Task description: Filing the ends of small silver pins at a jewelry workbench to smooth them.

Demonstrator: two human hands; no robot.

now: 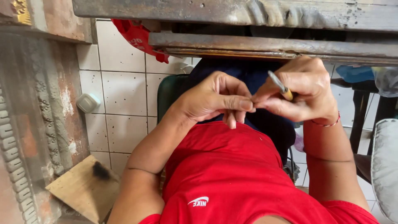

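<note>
While fingertips meet, left hand (211, 99) pinching air-thin nothing visible, right hand (302, 89) gripping slim yellow-handled metal tool (281, 86).

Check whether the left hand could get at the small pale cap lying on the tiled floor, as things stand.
Probably yes. The left hand is pinched against the right hand above the lap, and the pale cap lies on bare tiles to its left, with nothing between them. It may call for leaning down.
</note>
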